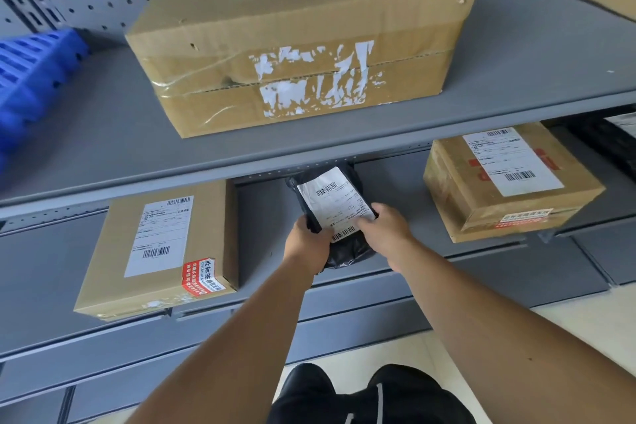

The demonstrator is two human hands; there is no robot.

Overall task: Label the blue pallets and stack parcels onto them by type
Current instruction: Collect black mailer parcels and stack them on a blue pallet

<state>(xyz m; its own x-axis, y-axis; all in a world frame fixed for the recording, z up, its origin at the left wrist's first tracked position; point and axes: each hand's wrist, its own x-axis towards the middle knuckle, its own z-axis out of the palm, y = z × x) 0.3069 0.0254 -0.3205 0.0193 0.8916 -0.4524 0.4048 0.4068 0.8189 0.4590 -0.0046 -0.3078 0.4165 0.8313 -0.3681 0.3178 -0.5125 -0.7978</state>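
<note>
Only one camera, worn on my head: wide-angle, facing forward and tilted steeply down along my arms at the grey shelving (344,317). It sits close, so the upper shelf (103,134) fills the top half. My left hand (306,241) and right hand (382,227), on the black parcel (347,253), land mid-frame; my legs (361,399) and the pale floor (568,327) edge the bottom

L side: blue slatted plastic pallet (34,79) blurred, cut off by frame edge. Label print on black plastic mailer bag (334,206) too small to read. Far R, dark item (602,139) cut off.
</note>
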